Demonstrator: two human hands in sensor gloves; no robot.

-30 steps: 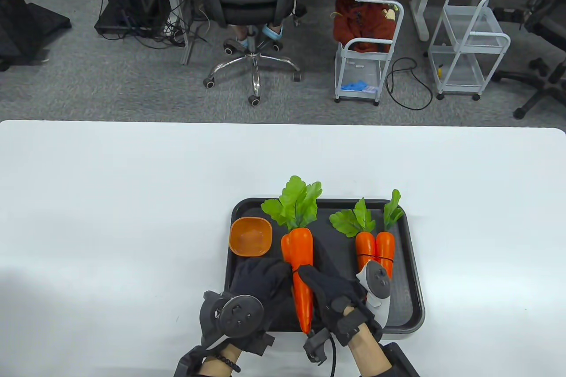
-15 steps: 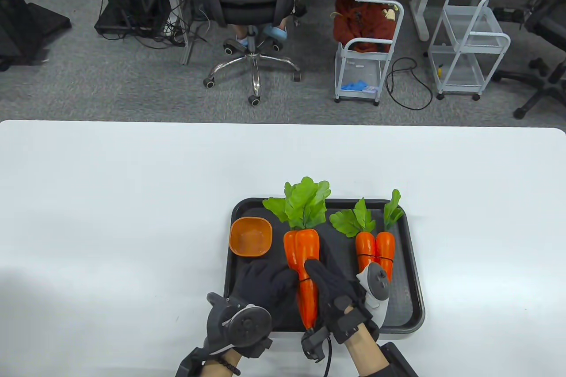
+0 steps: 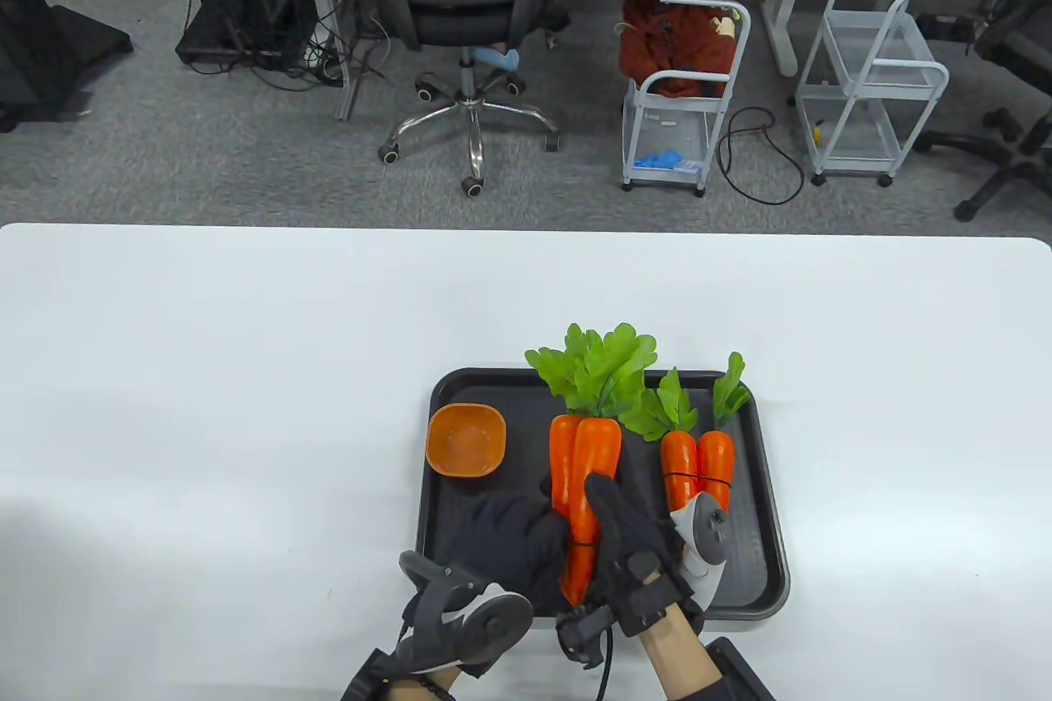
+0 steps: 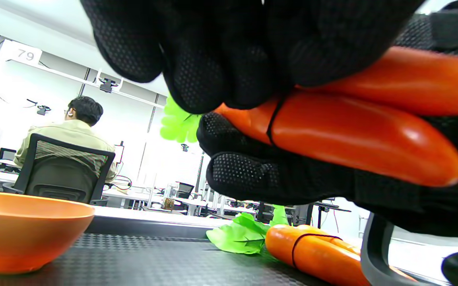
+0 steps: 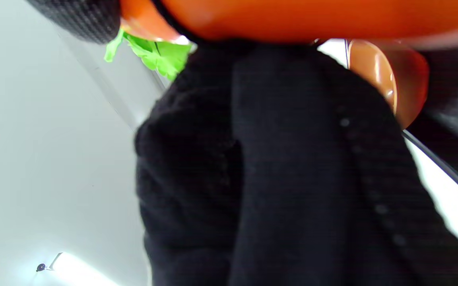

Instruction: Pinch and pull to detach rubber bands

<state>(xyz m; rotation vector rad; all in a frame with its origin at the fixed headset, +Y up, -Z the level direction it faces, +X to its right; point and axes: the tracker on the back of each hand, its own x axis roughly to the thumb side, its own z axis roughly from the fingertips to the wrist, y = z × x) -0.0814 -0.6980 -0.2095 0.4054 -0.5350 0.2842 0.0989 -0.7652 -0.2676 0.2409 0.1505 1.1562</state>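
Note:
Two toy carrots bound as a pair (image 3: 583, 471) are held over the black tray (image 3: 760, 569), leaves pointing away. A thin black rubber band (image 3: 585, 543) circles them near the tips. My left hand (image 3: 552, 524) grips the pair from the left, and its fingertips (image 4: 229, 79) sit on the band (image 4: 272, 123). My right hand (image 3: 604, 504) grips the pair from the right and underneath (image 4: 276, 178). A second banded carrot pair (image 3: 697, 467) lies on the tray's right side, with its band (image 3: 699, 477) around the middle. The right wrist view is a blur of glove and carrot (image 5: 292, 16).
An orange bowl (image 3: 464, 450) stands at the tray's left edge, close to my left hand, and shows in the left wrist view (image 4: 22, 230). The tray lies near the front edge of the white table (image 3: 205, 405).
The held carrot pair has shifted right and tilted so its leaves swing right, toward the second pair. The band sits nearer the tips than before. Both hands moved right with it.

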